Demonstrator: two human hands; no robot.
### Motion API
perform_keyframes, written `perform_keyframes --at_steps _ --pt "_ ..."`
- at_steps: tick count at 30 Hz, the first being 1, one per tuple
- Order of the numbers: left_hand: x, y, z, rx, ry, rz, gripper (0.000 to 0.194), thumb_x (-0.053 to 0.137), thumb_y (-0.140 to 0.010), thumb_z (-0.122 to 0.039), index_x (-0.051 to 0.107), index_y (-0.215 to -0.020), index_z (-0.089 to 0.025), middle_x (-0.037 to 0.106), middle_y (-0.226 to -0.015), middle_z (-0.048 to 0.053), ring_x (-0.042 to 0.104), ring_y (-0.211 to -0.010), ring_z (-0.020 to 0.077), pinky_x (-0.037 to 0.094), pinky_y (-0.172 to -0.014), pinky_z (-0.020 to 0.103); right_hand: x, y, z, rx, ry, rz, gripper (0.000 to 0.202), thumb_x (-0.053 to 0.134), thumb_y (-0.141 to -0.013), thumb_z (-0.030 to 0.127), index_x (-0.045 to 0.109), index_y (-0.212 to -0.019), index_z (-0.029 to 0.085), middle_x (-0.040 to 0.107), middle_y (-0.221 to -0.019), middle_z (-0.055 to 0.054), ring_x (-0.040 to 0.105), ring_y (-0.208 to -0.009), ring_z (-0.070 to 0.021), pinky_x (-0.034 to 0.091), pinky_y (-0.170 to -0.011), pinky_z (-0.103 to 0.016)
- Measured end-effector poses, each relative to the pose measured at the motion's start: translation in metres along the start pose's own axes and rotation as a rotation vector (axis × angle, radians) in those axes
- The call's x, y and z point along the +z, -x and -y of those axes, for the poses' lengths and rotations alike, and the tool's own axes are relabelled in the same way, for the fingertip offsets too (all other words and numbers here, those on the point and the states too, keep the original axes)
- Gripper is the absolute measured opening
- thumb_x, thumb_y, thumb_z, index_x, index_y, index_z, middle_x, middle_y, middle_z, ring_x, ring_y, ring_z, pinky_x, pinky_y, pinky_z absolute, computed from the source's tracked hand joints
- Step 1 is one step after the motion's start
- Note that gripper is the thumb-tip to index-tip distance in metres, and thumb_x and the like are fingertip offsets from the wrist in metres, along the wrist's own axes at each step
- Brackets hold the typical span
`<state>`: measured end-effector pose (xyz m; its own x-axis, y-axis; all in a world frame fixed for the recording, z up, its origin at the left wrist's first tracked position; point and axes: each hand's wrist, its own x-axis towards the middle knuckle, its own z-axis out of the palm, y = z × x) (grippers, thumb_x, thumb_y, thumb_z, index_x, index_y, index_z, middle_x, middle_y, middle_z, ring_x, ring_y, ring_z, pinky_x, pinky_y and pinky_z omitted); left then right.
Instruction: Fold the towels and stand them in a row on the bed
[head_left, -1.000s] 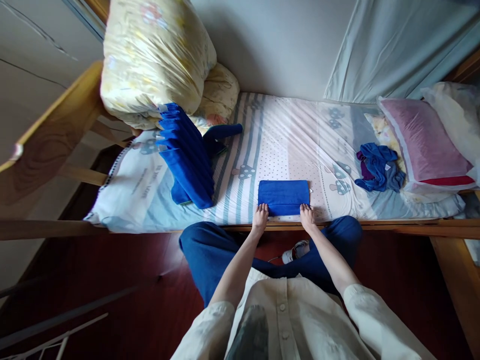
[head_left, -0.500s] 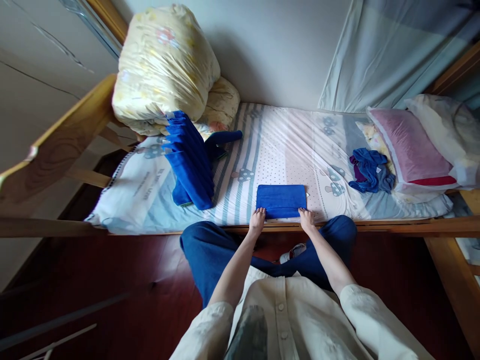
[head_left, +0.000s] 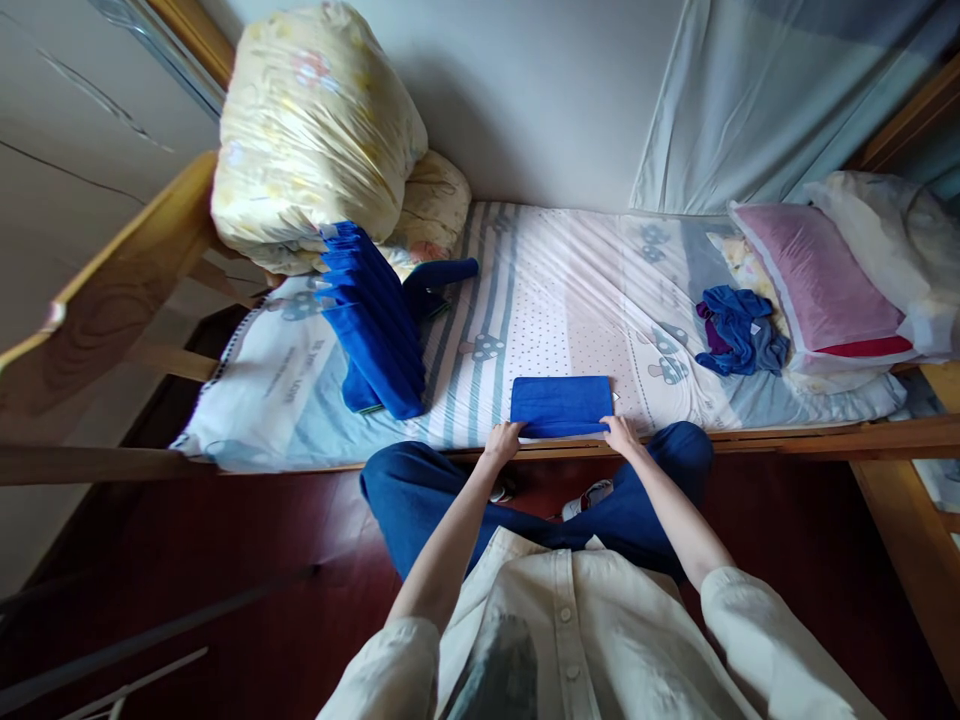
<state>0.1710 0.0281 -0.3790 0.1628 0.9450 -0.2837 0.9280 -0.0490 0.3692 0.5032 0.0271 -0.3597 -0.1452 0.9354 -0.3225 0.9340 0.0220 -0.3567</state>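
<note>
The cloth (head_left: 562, 400) could skew near the bed's (head_left: 540, 300) edge.
Left fingers (head_left: 511, 432) and right fingers (head_left: 611, 427) pinch its near corners; an uneven pull could twist it.

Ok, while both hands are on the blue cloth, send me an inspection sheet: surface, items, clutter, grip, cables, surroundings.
Surface: mushroom-print bed sheet, wrinkled in places.
Items: folded blue cloth lying at the bed's near edge; fanned row of blue cloths to its left.
Clutter: crumpled blue-and-purple fabric heap and pink pillow at right; bulky floral quilt at left.
Grip: left hand and right hand each hold a near corner of the folded blue cloth.
Cables: thin dark line on the left wall, possibly a cable.
Surroundings: wooden bed frame, pale curtain, dark red floor.
</note>
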Motion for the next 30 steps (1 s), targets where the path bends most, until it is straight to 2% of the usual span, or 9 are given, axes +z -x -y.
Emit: perform_keyframes --at_steps 3,7,11,14,17,24,30 --pt "-0.013 -0.010 0.009 -0.110 0.128 0.055 0.053 0.061 -0.076 -0.011 0.071 -0.126 -0.024 0.078 -0.109 0.008 0.073 -0.105 0.0259 0.055 -0.098 0.034 -0.006 -0.012 -0.017 0.019 -0.189 -0.042 0.032 0.067 -0.087 0.021 0.075 -0.118 0.021 0.079 -0.111 -0.007 0.074 -0.102 -0.0236 0.058 -0.092 -0.034" --pt "-0.019 -0.014 0.017 -0.266 0.371 0.007 0.044 0.062 -0.079 -0.013 0.071 -0.121 -0.018 0.079 -0.102 0.007 0.073 -0.105 0.0235 0.055 -0.099 0.033 -0.001 -0.015 -0.034 0.078 -0.475 -0.119 0.023 0.067 -0.086 0.028 0.074 -0.103 0.014 0.080 -0.097 -0.009 0.076 -0.087 -0.0224 0.061 -0.081 -0.034" --pt "-0.013 -0.011 0.015 -0.356 0.548 -0.071 0.032 0.064 -0.084 -0.022 0.071 -0.114 -0.016 0.079 -0.103 0.009 0.074 -0.106 0.0233 0.056 -0.096 0.033 0.009 -0.013 -0.032 0.104 -0.611 -0.217 0.026 0.069 -0.084 0.037 0.072 -0.096 0.014 0.079 -0.092 -0.011 0.076 -0.082 -0.0238 0.062 -0.079 -0.036" --pt "-0.010 -0.009 0.009 -0.374 0.594 -0.130 0.028 0.061 -0.087 -0.024 0.070 -0.113 -0.016 0.079 -0.102 0.009 0.073 -0.106 0.0227 0.057 -0.093 0.032 0.013 -0.014 -0.025 0.092 -0.680 -0.298 0.036 0.070 -0.083 0.045 0.071 -0.103 0.015 0.079 -0.099 -0.013 0.075 -0.086 -0.0260 0.061 -0.083 -0.039" --pt "-0.011 -0.008 0.003 -0.364 0.601 -0.172 0.027 0.057 -0.090 -0.025 0.068 -0.113 -0.016 0.078 -0.103 0.010 0.073 -0.105 0.0224 0.057 -0.092 0.032 0.013 -0.016 -0.022 0.073 -0.744 -0.305 0.042 0.067 -0.084 0.049 0.070 -0.106 0.014 0.078 -0.102 -0.015 0.075 -0.089 -0.0265 0.060 -0.084 -0.039" --pt "-0.017 -0.010 -0.003 -0.385 0.531 -0.182 0.027 0.053 -0.093 -0.026 0.066 -0.116 -0.017 0.077 -0.109 0.011 0.074 -0.097 0.0224 0.057 -0.089 0.033 0.016 -0.021 -0.028 0.109 -0.724 -0.318 0.042 0.063 -0.085 0.057 0.068 -0.091 0.016 0.077 -0.091 -0.012 0.073 -0.085 -0.0250 0.059 -0.079 -0.035" --pt "-0.009 -0.008 -0.001 -0.448 0.449 -0.187 0.026 0.052 -0.094 -0.026 0.068 -0.112 -0.018 0.078 -0.104 0.011 0.073 -0.099 0.0241 0.055 -0.091 0.033 0.029 -0.027 -0.036 0.161 -0.597 -0.309 0.034 0.057 -0.090 0.050 0.068 -0.090 0.018 0.075 -0.085 -0.009 0.070 -0.078 -0.0229 0.058 -0.078 -0.035"
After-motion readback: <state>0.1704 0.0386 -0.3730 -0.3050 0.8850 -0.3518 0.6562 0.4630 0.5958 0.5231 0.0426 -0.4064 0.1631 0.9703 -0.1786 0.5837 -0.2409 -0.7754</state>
